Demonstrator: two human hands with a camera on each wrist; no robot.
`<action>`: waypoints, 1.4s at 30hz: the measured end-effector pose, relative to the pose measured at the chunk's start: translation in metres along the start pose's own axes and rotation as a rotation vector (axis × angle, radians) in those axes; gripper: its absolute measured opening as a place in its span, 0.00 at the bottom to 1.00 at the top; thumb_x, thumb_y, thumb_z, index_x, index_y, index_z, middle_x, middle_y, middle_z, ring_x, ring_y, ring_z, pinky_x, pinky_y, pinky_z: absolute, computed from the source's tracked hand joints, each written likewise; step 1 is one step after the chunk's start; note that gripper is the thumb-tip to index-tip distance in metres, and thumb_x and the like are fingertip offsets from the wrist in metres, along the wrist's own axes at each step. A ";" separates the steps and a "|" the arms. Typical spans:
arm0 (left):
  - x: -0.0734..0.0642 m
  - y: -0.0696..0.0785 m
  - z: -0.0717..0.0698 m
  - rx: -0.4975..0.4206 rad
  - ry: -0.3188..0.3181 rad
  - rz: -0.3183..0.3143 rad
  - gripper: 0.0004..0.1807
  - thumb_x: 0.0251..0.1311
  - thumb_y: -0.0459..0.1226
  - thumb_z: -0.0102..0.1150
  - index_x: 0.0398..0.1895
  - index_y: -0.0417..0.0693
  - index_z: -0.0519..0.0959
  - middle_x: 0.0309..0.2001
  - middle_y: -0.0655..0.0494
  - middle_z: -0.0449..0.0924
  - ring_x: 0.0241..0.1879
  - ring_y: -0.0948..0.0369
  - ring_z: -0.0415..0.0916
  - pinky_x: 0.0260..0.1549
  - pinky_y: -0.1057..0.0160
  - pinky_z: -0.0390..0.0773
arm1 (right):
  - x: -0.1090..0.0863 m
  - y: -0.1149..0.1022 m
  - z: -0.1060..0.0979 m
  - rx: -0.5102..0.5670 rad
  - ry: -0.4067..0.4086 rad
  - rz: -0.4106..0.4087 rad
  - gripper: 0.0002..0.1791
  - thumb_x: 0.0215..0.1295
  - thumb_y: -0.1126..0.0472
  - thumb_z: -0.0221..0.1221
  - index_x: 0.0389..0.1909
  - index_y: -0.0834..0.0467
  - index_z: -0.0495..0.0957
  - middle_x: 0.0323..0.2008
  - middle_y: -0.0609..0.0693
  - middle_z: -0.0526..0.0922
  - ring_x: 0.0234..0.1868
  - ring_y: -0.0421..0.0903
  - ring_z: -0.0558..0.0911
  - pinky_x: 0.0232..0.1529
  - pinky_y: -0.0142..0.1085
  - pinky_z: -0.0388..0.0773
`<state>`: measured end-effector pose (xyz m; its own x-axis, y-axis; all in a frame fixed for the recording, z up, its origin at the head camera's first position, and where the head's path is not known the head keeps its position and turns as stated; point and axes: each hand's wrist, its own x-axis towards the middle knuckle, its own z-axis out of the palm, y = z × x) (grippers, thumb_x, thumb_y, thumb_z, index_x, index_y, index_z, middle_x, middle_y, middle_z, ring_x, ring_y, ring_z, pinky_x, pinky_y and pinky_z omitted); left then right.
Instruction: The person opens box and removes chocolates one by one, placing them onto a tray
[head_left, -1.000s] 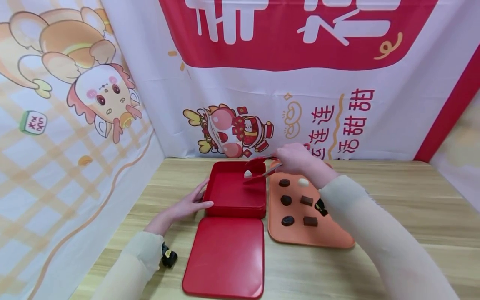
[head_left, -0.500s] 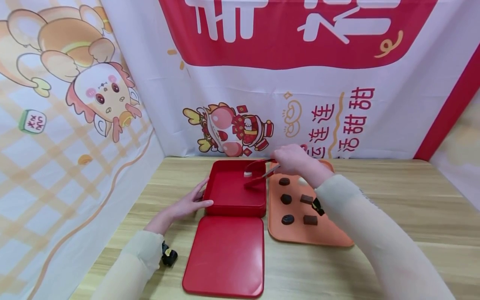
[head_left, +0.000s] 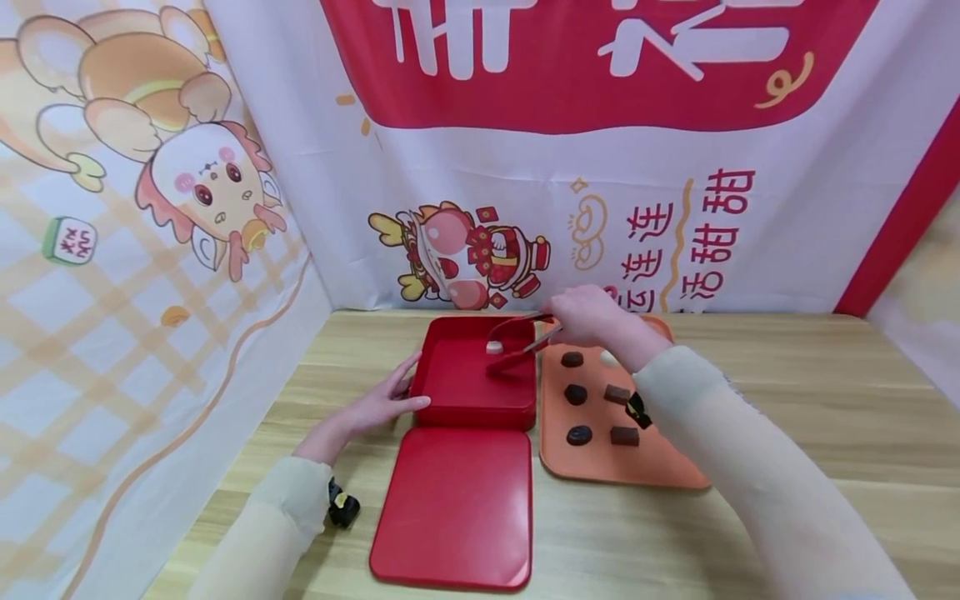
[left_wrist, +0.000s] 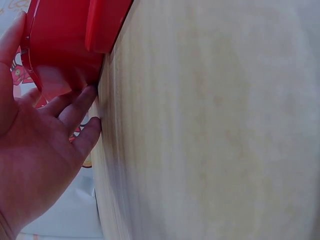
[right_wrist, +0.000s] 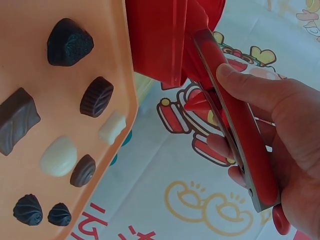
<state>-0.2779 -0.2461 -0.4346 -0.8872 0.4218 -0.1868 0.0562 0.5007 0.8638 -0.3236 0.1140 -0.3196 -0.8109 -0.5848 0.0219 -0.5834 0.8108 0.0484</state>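
Observation:
My left hand rests against the left side of an open red box, its thumb at the near corner; in the left wrist view its fingers touch the outer wall low down. My right hand grips red-and-metal tongs, whose tips reach into the box from the right. Between the spread tips, towards the back of the box, is a small white chocolate. An orange tray right of the box bears several chocolates, including a dark one and a white one; my right forearm hides part of it.
A flat red lid lies on the wooden table just in front of the box. A printed cloth hangs behind the table, with another along the left. Black wrist devices sit at both sleeves.
The tongs' tips have spread around the white chocolate, which now looks flatter in the box. My left hand stays at the box's side. The head view shifts slightly.

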 end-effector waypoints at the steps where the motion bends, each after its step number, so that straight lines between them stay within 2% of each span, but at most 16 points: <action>1: -0.001 0.000 0.000 0.004 -0.001 0.000 0.49 0.64 0.48 0.60 0.78 0.64 0.37 0.74 0.39 0.48 0.72 0.42 0.48 0.64 0.38 0.56 | 0.000 0.000 0.000 0.000 -0.004 0.007 0.15 0.55 0.52 0.71 0.42 0.53 0.85 0.34 0.48 0.84 0.36 0.47 0.80 0.38 0.41 0.78; 8: -0.002 0.000 0.001 -0.004 -0.007 0.000 0.49 0.65 0.47 0.60 0.78 0.66 0.37 0.75 0.38 0.46 0.72 0.41 0.47 0.63 0.37 0.56 | 0.002 0.002 0.003 -0.001 -0.007 0.036 0.16 0.55 0.51 0.71 0.43 0.53 0.85 0.35 0.48 0.84 0.36 0.47 0.79 0.38 0.41 0.77; 19: 0.001 -0.001 -0.001 -0.003 -0.007 -0.013 0.50 0.66 0.46 0.60 0.79 0.60 0.36 0.74 0.34 0.45 0.72 0.38 0.45 0.64 0.36 0.54 | 0.004 0.006 0.005 0.046 -0.035 0.028 0.17 0.56 0.50 0.70 0.44 0.53 0.85 0.38 0.48 0.84 0.40 0.48 0.80 0.41 0.43 0.77; 23: -0.001 0.001 0.000 0.003 -0.004 -0.008 0.50 0.65 0.47 0.60 0.79 0.62 0.36 0.74 0.35 0.46 0.72 0.39 0.46 0.64 0.37 0.54 | 0.005 0.006 0.004 0.041 -0.039 0.034 0.16 0.57 0.50 0.70 0.44 0.53 0.85 0.37 0.49 0.85 0.37 0.47 0.80 0.39 0.43 0.78; 26: -0.003 0.005 0.000 -0.007 -0.003 -0.013 0.50 0.65 0.47 0.61 0.79 0.63 0.37 0.74 0.36 0.46 0.72 0.40 0.46 0.65 0.38 0.53 | 0.004 0.007 0.005 0.049 -0.049 0.033 0.14 0.58 0.51 0.69 0.42 0.54 0.84 0.35 0.49 0.83 0.36 0.47 0.79 0.37 0.42 0.77; 34: -0.014 0.026 0.001 -0.028 -0.025 -0.029 0.49 0.65 0.43 0.61 0.79 0.54 0.38 0.73 0.33 0.47 0.71 0.39 0.46 0.64 0.38 0.54 | 0.005 0.006 0.013 0.050 -0.031 0.028 0.14 0.58 0.52 0.69 0.42 0.54 0.85 0.34 0.49 0.81 0.37 0.48 0.78 0.37 0.42 0.77; 42: -0.002 0.003 0.000 -0.003 -0.009 0.002 0.49 0.66 0.46 0.59 0.79 0.62 0.37 0.74 0.37 0.46 0.72 0.40 0.46 0.64 0.38 0.55 | 0.006 0.006 0.017 0.056 -0.023 0.016 0.18 0.61 0.52 0.67 0.48 0.57 0.84 0.40 0.52 0.84 0.42 0.51 0.80 0.44 0.45 0.77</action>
<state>-0.2761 -0.2451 -0.4316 -0.8831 0.4296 -0.1888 0.0571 0.4977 0.8655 -0.3331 0.1155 -0.3363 -0.8208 -0.5713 -0.0008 -0.5713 0.8207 -0.0073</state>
